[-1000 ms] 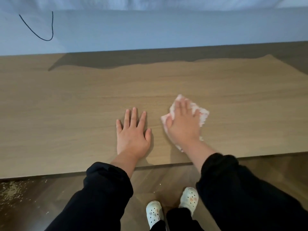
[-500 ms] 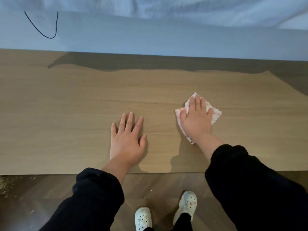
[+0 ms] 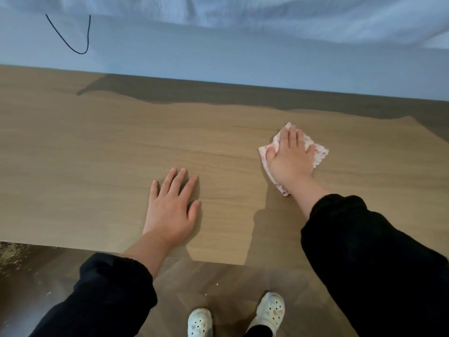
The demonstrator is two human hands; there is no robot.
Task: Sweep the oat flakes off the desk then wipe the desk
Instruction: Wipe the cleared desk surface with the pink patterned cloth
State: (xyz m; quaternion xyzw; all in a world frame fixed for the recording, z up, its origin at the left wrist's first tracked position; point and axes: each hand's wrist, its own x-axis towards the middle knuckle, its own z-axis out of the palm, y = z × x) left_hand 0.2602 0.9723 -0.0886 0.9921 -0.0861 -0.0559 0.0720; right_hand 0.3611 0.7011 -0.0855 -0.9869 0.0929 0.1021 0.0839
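A pale wood-grain worktop [image 3: 97, 154] fills the middle of the view, bounded from 10 to 2 o'clock by a light blue wall [image 3: 218, 59]. Above the wall, at 12 o'clock, a fold of white fabric [image 3: 267, 13] is seen, and its shadow is cast along the far strip of the worktop. A thin black cable [image 3: 82, 53] hangs in a loop against the wall at 11 o'clock.

The left hand [image 3: 171, 210] is laid palm down on the worktop just below the centre, near the front edge. Its fingers are held straight and slightly spread, pointing toward 12 o'clock, and nothing is held in it.

The right hand [image 3: 290, 161] is placed at about 2 o'clock from the left hand, well apart from it. It is pressed flat on a white cloth with a pink pattern [image 3: 318, 152], fingers extended and close together. The cloth is spread on the worktop beneath the palm, with its corners showing at 12, 3, 6 and 9 o'clock around the hand. Whether the thumb is tucked around the cloth's edge cannot be told.

Both forearms are covered by black sleeves [image 3: 376, 263] pushed back from the wrists.

Below the front edge of the worktop a dark wooden floor [image 3: 206, 283] is shown. Oat flakes [image 3: 9, 254] are scattered on the floor at 8 o'clock, just beneath the worktop's left front edge, and a few single specks lie near 6 o'clock. A pair of white clogs [image 3: 271, 310] is seen at 6 o'clock.
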